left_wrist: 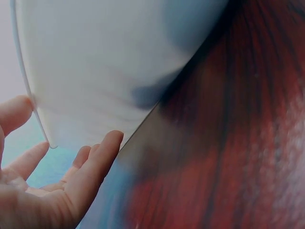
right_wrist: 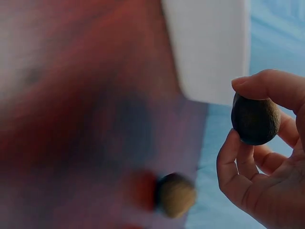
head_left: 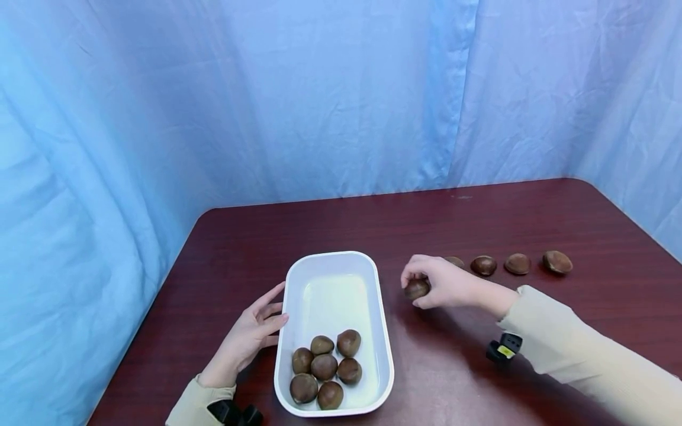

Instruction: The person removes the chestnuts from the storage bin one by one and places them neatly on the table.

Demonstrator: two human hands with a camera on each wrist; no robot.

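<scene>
White tray [head_left: 383, 331], seven chestnuts inside, steadied by flat left hand [head_left: 250, 340]; right hand [head_left: 444, 284] pinches chestnut [head_left: 417, 289], mid-transfer; next: carry over tray

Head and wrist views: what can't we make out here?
- Head view: the chestnut behind the right hand is mostly hidden by the fingers.
- Right wrist view: the table and a loose chestnut are blurred.
- Left wrist view: the tray interior is hidden by its wall; the left hand is cut off by the edge.

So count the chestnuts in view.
12: seven in the white tray, one pinched in the right hand, four in a row on the table; more may hide behind the hand.
</scene>
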